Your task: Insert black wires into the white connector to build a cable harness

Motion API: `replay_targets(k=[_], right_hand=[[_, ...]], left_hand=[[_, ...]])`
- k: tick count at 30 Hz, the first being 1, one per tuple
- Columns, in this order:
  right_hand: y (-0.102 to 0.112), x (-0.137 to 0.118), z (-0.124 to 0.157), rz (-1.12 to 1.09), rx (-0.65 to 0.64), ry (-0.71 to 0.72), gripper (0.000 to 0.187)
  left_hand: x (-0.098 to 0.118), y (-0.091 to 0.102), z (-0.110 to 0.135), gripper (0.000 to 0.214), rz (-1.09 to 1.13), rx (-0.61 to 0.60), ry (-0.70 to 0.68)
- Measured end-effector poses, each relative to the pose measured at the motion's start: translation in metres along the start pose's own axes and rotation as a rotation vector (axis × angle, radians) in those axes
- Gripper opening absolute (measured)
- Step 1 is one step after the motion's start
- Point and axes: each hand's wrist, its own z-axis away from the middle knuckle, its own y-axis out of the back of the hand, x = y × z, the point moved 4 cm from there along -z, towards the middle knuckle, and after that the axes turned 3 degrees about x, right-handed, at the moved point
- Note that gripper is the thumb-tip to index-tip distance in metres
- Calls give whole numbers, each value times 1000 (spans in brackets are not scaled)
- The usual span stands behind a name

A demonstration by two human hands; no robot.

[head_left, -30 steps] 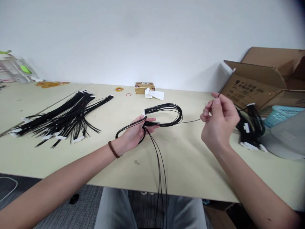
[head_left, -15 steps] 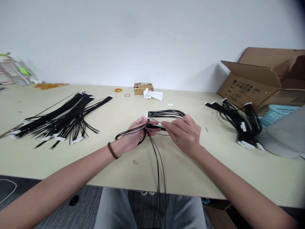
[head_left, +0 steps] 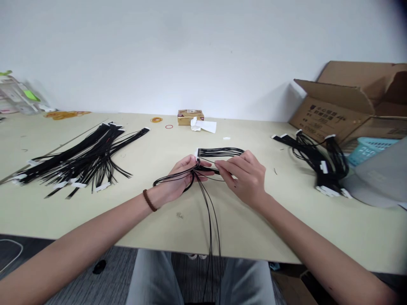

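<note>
My left hand (head_left: 182,178) is closed around a black wire harness (head_left: 219,151) close to its white connector (head_left: 196,153), which stands up beside the thumb. A row of parallel black wires leaves the connector and runs right, behind my right hand (head_left: 246,173). That hand pinches at the wires, thumb against fingertips; a thin black wire seems to end there. Other wires loop left over my left wrist. Several loose wires (head_left: 210,212) hang down past the table's front edge.
A pile of black wire harnesses (head_left: 92,156) lies left. More bundles (head_left: 318,165) lie right, before an open cardboard box (head_left: 337,110), a blue basket (head_left: 365,150) and a grey container (head_left: 381,178). A small box (head_left: 190,117) and rubber bands (head_left: 156,120) sit at the back.
My right hand has shifted very slightly left and up, still pinching at the wires. My left hand keeps its hold on the harness.
</note>
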Motion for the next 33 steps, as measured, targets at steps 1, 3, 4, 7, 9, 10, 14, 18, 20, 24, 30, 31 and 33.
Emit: replay_targets(k=[1,3,4,7,9,10,14,18,20,24,30,31,33], right_hand=[[0,0,0,-14,-6,-8,9],[-1,1,1,-40,-19,-27,8],[-2,1,1,-54,-25,-39,8],[-2,2,1,-86,-33,-77,9],[-2,1,0,-102,-41,-93,8],[-2,1,0,-109,-44,-98,8],[-3,0,1,-112,-56,-95,7],[-5,-3,5,-78,-72,-53,6],[-6,-3,6,-76,-72,-41,6],[-7,-4,7,-78,-85,-41,8],[-6,-6,5,-64,-79,-27,13],[-7,-6,5,-61,-79,-22,14],[-7,-6,5,-64,-81,-18,14]], left_hand=[[0,0,0,27,-4,1,-4],[1,0,0,26,-18,0,-18],[1,0,1,27,-29,2,-26],[3,-1,2,28,-69,13,-39],[3,-2,3,29,-92,17,-40],[3,-2,3,30,-103,14,-40],[2,-4,2,27,-145,2,-44],[1,-8,3,25,-204,-6,-44],[1,-10,4,25,-223,1,-33],[0,-11,5,27,-213,-4,-21],[-1,-9,5,28,-220,-2,-9],[-1,-9,5,28,-213,-5,-7],[-1,-10,5,27,-192,-16,3]])
